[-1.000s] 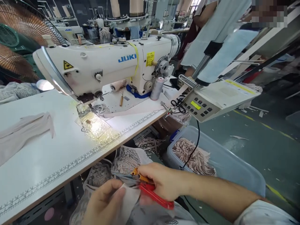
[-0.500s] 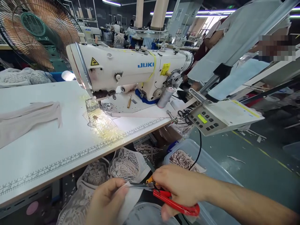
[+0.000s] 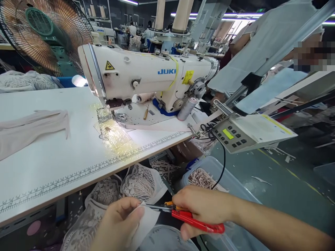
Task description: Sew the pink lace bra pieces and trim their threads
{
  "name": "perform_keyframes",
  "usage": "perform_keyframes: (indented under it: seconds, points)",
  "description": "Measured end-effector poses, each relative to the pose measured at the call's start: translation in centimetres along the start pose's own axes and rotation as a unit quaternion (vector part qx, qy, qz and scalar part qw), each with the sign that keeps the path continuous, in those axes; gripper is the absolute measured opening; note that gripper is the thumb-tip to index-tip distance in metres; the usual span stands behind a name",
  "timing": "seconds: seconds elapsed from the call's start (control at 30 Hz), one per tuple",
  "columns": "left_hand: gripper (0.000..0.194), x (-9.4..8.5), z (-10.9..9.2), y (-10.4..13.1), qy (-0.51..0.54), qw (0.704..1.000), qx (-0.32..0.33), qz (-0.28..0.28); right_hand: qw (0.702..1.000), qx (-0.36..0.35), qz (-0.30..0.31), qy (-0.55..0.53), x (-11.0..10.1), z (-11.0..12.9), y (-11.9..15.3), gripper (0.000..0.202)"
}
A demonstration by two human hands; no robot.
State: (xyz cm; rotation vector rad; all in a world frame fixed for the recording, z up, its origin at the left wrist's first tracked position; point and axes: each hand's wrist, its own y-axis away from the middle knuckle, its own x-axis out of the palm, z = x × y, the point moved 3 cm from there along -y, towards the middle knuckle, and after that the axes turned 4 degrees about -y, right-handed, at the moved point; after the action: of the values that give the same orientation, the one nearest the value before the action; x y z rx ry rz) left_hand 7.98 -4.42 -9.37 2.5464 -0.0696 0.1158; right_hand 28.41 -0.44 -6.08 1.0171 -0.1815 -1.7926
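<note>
My left hand (image 3: 121, 221) pinches the edge of a pale piece of fabric (image 3: 146, 223) between thumb and fingers. Red-handled scissors (image 3: 197, 222), with an orange part near the pivot, are gripped in my right hand (image 3: 201, 205). Their blades point left and look nearly closed, with the tips at the fabric edge beside my left thumb. Below both hands lie lace bras (image 3: 142, 183) in a pale colour. A grey-white cup shape (image 3: 167, 238) shows under the scissors, partly cut off by the frame.
A white sewing machine (image 3: 146, 73) stands on the white table (image 3: 39, 167), whose front edge carries a ruler strip. Pale fabric strips (image 3: 34, 129) lie on its left. A control box (image 3: 232, 136) juts out at right above a clear plastic bin (image 3: 237, 190). A large fan (image 3: 42, 28) stands behind.
The scissor blades have come closer together at the fabric edge. Both hands stay in nearly the same place, and the view has shifted slightly.
</note>
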Motion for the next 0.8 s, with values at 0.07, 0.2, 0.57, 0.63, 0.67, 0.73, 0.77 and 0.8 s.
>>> perform_keyframes:
  seconds: [0.07, 0.2, 0.57, 0.63, 0.67, 0.73, 0.77, 0.8]
  points:
    - [0.033, 0.1, 0.0, -0.1, -0.001, 1.0, -0.003, 0.008, 1.0, -0.002, 0.001, 0.021, 0.1, -0.3, -0.1, 0.025]
    - [0.032, 0.1, 0.2, -0.2, -0.001, 1.0, -0.01, 0.008, 1.0, -0.005, -0.001, 0.03, 0.2, -0.5, -0.2, 0.025]
    - [0.031, 0.1, 0.7, -0.7, 0.039, 0.999, -0.002, 0.029, 0.998, 0.044, -0.02, -0.036, 1.0, -0.6, -0.5, 0.046]
    - [0.031, 0.1, 0.7, -0.9, 0.035, 0.999, -0.011, 0.031, 0.999, 0.04, -0.028, -0.018, 1.2, -0.8, -0.7, 0.046]
    - [0.032, 0.1, 0.7, -1.0, 0.03, 0.999, -0.015, 0.032, 0.999, 0.044, -0.027, -0.015, 1.2, -0.9, -0.7, 0.046]
    - [0.031, 0.0, 0.6, -1.1, 0.022, 0.999, -0.013, 0.033, 0.998, 0.054, -0.032, -0.01, 1.0, -1.2, -0.7, 0.047]
    - [0.031, 0.0, 0.6, -1.2, 0.015, 0.999, -0.008, 0.032, 0.998, 0.06, -0.033, -0.011, 0.8, -1.3, -0.7, 0.048]
    - [0.03, -0.1, 0.6, -1.2, 0.01, 0.999, -0.002, 0.031, 0.997, 0.063, -0.034, -0.015, 0.6, -1.5, -0.6, 0.049]
